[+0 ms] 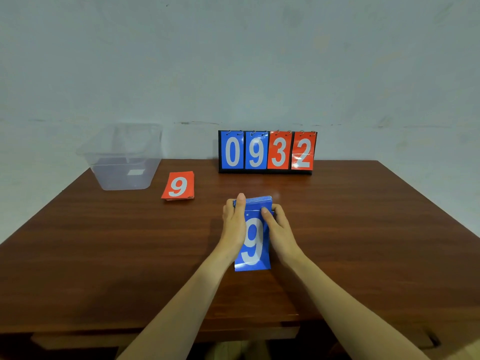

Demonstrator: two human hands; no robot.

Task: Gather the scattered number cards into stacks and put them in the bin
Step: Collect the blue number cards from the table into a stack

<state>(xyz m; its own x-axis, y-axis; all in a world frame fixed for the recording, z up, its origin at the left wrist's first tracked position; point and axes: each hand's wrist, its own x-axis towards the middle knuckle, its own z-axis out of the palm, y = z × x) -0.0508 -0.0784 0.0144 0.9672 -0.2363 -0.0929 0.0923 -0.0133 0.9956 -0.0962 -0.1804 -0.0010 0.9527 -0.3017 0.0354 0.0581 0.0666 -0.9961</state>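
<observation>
My left hand and right hand gripped the blue card stack from both sides; the red card stack lay far left, near the bin.

A dark reddish-brown wooden desk fills the lower view. At the desk's far edge, right of its middle, a flip scoreboard stands upright on a black base. It shows 0 and 9 on blue leaves and 3 and 2 on red, hung from small metal rings. Behind the desk rises a pale grey-blue wall, faintly scuffed.
</observation>
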